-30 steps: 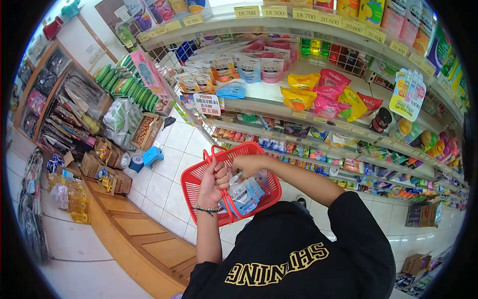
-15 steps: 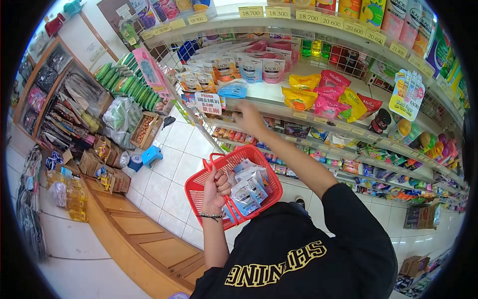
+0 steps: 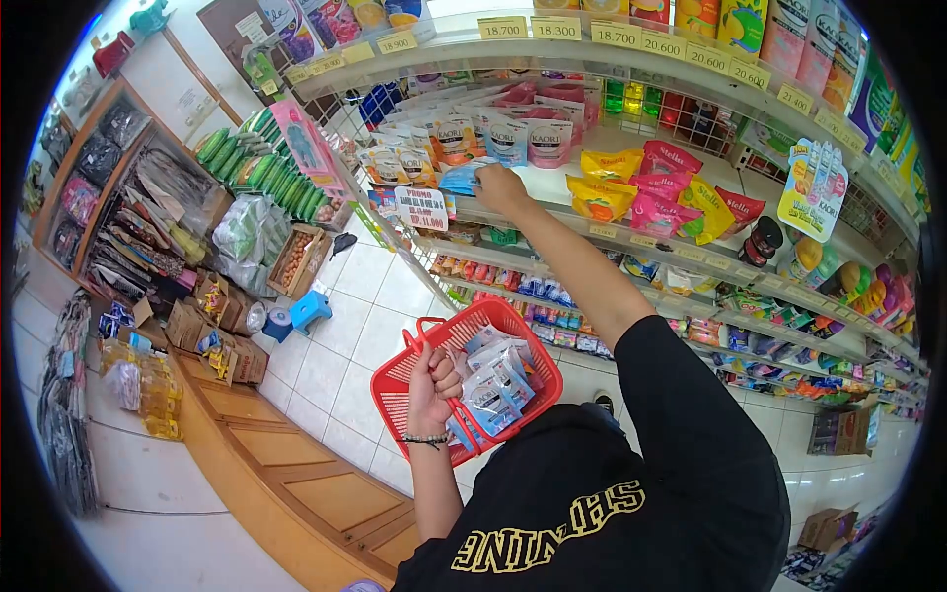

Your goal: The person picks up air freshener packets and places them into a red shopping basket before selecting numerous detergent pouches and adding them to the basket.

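My left hand (image 3: 431, 387) is closed round the handle of a red plastic basket (image 3: 395, 395), with a beaded bracelet at the wrist. Inside the basket lie several blue-and-white pouches (image 3: 490, 393). At the shelf, my right hand (image 3: 501, 189) has its fingers closed on the edge of a blue pouch (image 3: 460, 179) lying at the shelf's front; its fingertips are partly hidden. Just behind stand upright blue pouches (image 3: 506, 141), pink pouches (image 3: 548, 143) and orange pouches (image 3: 456, 141).
Yellow and pink Stella packs (image 3: 663, 187) and dark round jars (image 3: 761, 240) sit right of my right hand. A promo sign (image 3: 421, 208) hangs at the shelf edge. A wooden counter (image 3: 296, 474), an egg crate (image 3: 298, 259) and a blue stool (image 3: 311, 311) stand at the left.
My right hand has moved up onto the shelf and taken hold of the blue pouch. My left hand and the basket have shifted slightly in view.
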Demonstrator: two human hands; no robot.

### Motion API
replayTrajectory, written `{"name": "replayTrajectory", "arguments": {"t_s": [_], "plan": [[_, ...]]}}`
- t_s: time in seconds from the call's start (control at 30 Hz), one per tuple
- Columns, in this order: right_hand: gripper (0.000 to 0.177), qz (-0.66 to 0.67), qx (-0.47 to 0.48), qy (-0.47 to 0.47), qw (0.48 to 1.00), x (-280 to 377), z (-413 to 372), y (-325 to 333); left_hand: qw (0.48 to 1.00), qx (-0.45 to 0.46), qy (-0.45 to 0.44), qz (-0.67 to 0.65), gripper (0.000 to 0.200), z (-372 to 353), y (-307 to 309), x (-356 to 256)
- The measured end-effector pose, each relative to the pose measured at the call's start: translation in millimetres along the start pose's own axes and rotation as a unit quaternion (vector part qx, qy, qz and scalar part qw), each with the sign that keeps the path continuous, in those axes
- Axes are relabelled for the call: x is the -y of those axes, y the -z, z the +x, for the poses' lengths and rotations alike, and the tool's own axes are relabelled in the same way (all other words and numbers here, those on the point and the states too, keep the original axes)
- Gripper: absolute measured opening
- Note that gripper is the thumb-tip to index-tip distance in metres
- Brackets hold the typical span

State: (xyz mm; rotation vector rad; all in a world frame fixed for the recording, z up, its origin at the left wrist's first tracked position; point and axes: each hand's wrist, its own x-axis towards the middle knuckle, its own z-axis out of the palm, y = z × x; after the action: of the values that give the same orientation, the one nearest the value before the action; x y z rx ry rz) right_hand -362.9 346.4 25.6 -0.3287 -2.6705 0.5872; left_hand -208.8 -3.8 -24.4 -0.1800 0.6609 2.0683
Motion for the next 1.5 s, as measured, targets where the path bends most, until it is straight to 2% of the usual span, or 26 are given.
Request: {"name": "replayTrajectory", "arguments": {"t_s": [0.03, 0.07, 0.13, 0.27, 0.33, 0.47, 0.53, 0.57, 0.63, 0.7, 0.77, 0.8, 0.83, 0.9, 0.93, 1.0, 1.03, 1.1, 1.13, 1.2, 1.23, 1.33, 1.5], "plan": [[0.017, -0.021, -0.02, 0.017, 0.999, -0.1, 0.8, -1.3, 1.0, 0.0, 0.001, 0.001, 0.044, 0.5, 0.0, 0.1], [0.017, -0.021, -0.02, 0.016, 0.999, 0.1, 2.0, -0.8, 1.0, -0.002, 0.0, 0.001, 0.044, 0.3, 0.4, 0.4], [0.017, -0.118, -0.013, 0.081, 0.99, -1.3, 7.0, 3.1, 1.0, -0.002, -0.001, 0.002, 0.044, 1.5, -0.9, 1.5], [0.024, -0.103, -0.064, 0.034, 0.992, 3.3, 5.1, 16.8, 1.0, -0.022, -0.009, 0.011, 0.043, 1.3, -3.6, 0.8], [0.024, -0.042, -0.129, -0.005, 0.991, 4.2, -3.2, 28.3, 1.0, -0.028, -0.009, 0.008, 0.043, 1.4, -4.3, 1.6], [0.019, 0.03, -0.156, -0.027, 0.987, 3.7, -28.8, 47.3, 1.0, -0.025, -0.01, 0.002, 0.043, 4.3, -3.0, -1.2], [0.024, 0.225, -0.188, 0.025, 0.956, -11.5, -37.0, 43.5, 1.0, -0.015, -0.003, -0.01, 0.044, 5.8, -3.1, -2.3], [0.024, 0.224, -0.185, 0.025, 0.956, -12.9, -48.8, 49.0, 1.0, -0.015, -0.005, -0.004, 0.043, 7.1, -1.5, -2.9], [0.027, 0.417, -0.05, -0.053, 0.906, -5.2, -91.3, 60.5, 1.0, -0.005, -0.001, -0.007, 0.043, 10.2, 4.0, -4.5], [0.029, 0.578, 0.011, -0.112, 0.808, -6.4, -128.8, 39.2, 1.0, -0.004, -0.002, -0.001, 0.043, 11.3, 1.3, -4.6], [0.029, 0.559, 0.093, -0.104, 0.817, -9.8, -175.0, 32.5, 1.0, -0.001, -0.002, -0.001, 0.043, 12.6, 1.7, -3.6], [0.031, 0.549, 0.103, -0.13, 0.819, -11.4, -198.0, 18.4, 1.0, 0.002, -0.004, 0.001, 0.042, 14.1, 1.2, -4.2], [0.032, 0.502, 0.208, -0.172, 0.822, -13.2, -213.9, 21.9, 1.0, 0.003, 0.001, -0.011, 0.043, 14.2, 0.6, -4.2], [0.031, 0.559, 0.233, -0.13, 0.785, -24.9, -245.9, -23.5, 1.0, 0.008, 0.003, -0.017, 0.043, 13.6, 0.6, -3.4], [0.031, 0.56, 0.229, -0.132, 0.785, -24.8, -257.4, -34.0, 1.0, 0.014, 0.003, -0.021, 0.043, 14.1, -0.3, -3.7], [0.032, 0.552, 0.304, -0.089, 0.771, -18.3, -274.3, -48.9, 1.0, 0.009, 0.01, -0.016, 0.043, 13.5, -2.9, -2.2], [0.032, 0.554, 0.296, -0.095, 0.772, -13.5, -276.4, -56.8, 1.0, 0.012, 0.007, -0.02, 0.043, 13.9, -4.7, -1.4], [0.036, 0.315, 0.295, -0.101, 0.896, -3.1, -281.7, -65.6, 0.999, 0.033, 0.012, -0.033, 0.043, 13.1, -4.5, 0.4], [0.036, 0.315, 0.29, -0.108, 0.897, 0.6, -284.1, -65.3, 0.999, 0.035, 0.02, -0.031, 0.043, 12.6, -2.5, -0.4], [0.038, 0.227, 0.202, -0.112, 0.946, 10.8, -292.6, -50.5, 0.999, 0.013, 0.003, -0.032, 0.043, 12.0, 1.9, 0.6], [0.035, 0.206, 0.143, -0.098, 0.963, 14.0, -298.2, -41.5, 0.999, 0.04, 0.005, -0.026, 0.041, 14.0, 9.5, 0.4], [0.033, 0.24, 0.154, -0.115, 0.952, 16.3, -298.4, 6.5, 0.998, 0.043, 0.006, -0.039, 0.041, 13.6, 12.9, 0.4], [0.024, 0.363, 0.108, -0.145, 0.914, -30.4, -323.7, 15.3, 0.997, 0.042, 0.002, -0.06, 0.04, 11.7, 18.6, 1.9]]}}
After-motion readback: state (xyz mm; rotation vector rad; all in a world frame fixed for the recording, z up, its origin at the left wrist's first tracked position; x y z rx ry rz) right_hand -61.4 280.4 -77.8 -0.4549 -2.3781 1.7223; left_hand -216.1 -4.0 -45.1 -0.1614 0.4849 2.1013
